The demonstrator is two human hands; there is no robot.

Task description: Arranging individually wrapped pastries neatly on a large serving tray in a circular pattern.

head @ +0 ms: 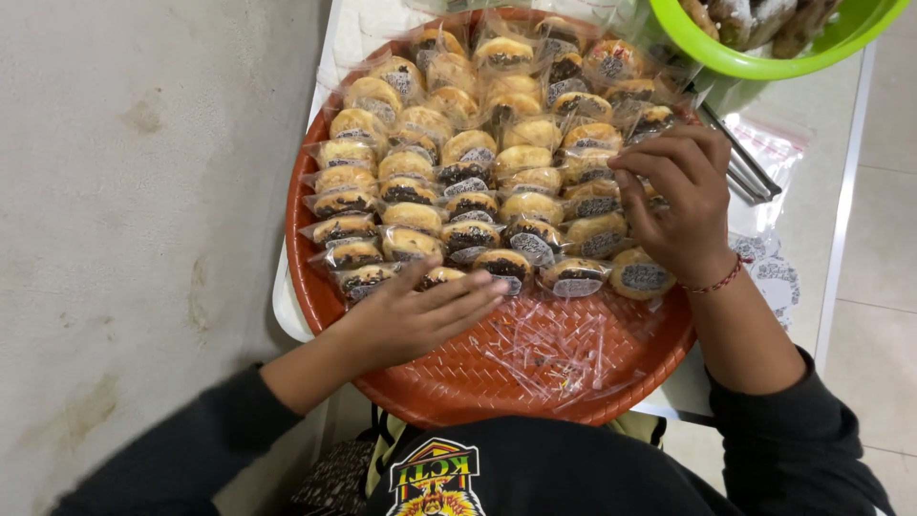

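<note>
a round orange tray point(611, 377) sits on a white table point(850, 191), packed with rows of wrapped pastries point(497, 162), each in clear film with a dark filling showing. the left hand point(415, 315) lies flat, palm down, at the near edge of the rows; its fingers point(473, 287) are stretched out and held close together, pointing right, resting against the front pastries and pinching nothing. the front row lies just under and beyond those fingers, touching them. the right hand point(678, 201) is at the right side of the tray, its fingers point(642, 164) curled inward and bunched on a pastry point(597, 203) at the end of a row; whether they truly pinch it or only press it, i cannot tell. another pastry point(642, 277) lies just below that hand's heel. a red cord bracelet point(718, 280) circles the right wrist. on the bare near part of the tray lie scraps of clear film point(544, 349). at the top right stands a green bowl point(764, 62) holding more baked pieces, with metal tongs point(750, 162) and clear bags point(778, 143) beside the tray. both arms wear dark sleeves point(793, 449).
</note>
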